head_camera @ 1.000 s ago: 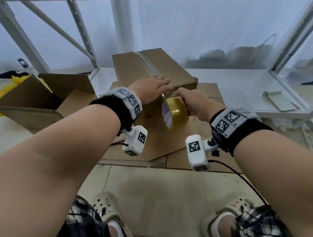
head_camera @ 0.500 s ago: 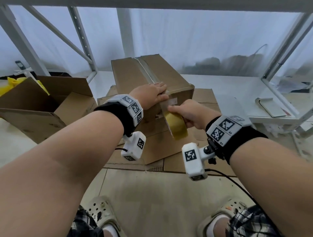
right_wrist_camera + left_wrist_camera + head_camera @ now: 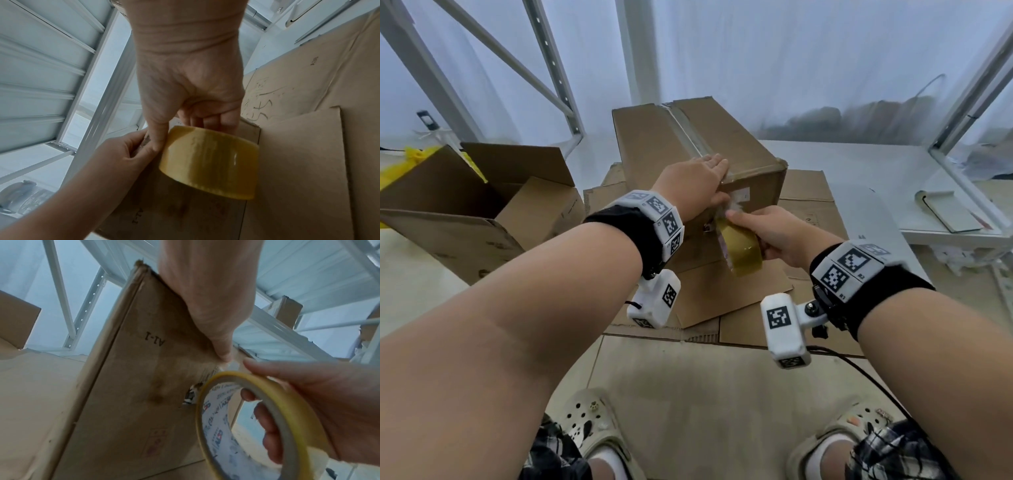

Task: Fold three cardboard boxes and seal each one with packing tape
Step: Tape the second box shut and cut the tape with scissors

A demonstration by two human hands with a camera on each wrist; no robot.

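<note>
A closed brown cardboard box (image 3: 681,137) stands on flattened cardboard, with clear tape along its top seam. My left hand (image 3: 698,181) lies flat on the box's near top edge; its thumb (image 3: 223,352) presses the tape end against the front face. Just below, my right hand (image 3: 770,233) grips a yellow-tinted tape roll (image 3: 739,250), fingers through the core and thumb on the outside. The roll (image 3: 209,160) sits close against the front face of the box (image 3: 133,386), marked "A1-1". A short stretch of tape runs from thumb to roll.
An open cardboard box (image 3: 465,212) sits at the left with something yellow (image 3: 410,161) behind it. Flattened cardboard sheets (image 3: 722,294) cover the floor under the box. White metal shelf frames (image 3: 551,68) stand behind, and a low white shelf at the right carries a notebook (image 3: 945,212).
My right hand has drawn the roll down from the box's top edge onto the front face. My left hand stayed on the near top edge, thumb now on the tape.
</note>
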